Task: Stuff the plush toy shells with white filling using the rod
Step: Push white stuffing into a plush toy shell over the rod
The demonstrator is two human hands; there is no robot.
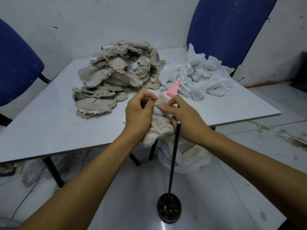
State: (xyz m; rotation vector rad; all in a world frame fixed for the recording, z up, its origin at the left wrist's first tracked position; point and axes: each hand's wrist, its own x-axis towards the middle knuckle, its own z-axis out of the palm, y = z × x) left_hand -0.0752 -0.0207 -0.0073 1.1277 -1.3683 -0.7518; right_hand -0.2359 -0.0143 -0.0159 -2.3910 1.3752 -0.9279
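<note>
Here, both hands meet over the near edge of the grey table (49, 127), working on a cream plush toy shell (158, 130) that hangs partly past the table's edge. The left hand (138, 113) grips the shell's left side with curled fingers, thumb and forefinger pinched near the top. The right hand (186, 118) curls round the shell's right side, its fingertips pinching at a small tuft of white filling (157, 111) that shows at the shell's opening. A pink cone with white dots (174, 87) sticks up just behind the hands; whether it belongs to the held shell I cannot tell. The rod (174, 155) stands upright from a dark round base (169, 208) on the floor, its tip just below the right hand, apparently untouched. Farther back on the table lie a heap of flat grey-beige shells (113, 77) and, to its right, a pile of white filling packets (199, 75). A white bag (191, 160) sits under the table, and two blue chairs (229, 27) flank it.
</note>
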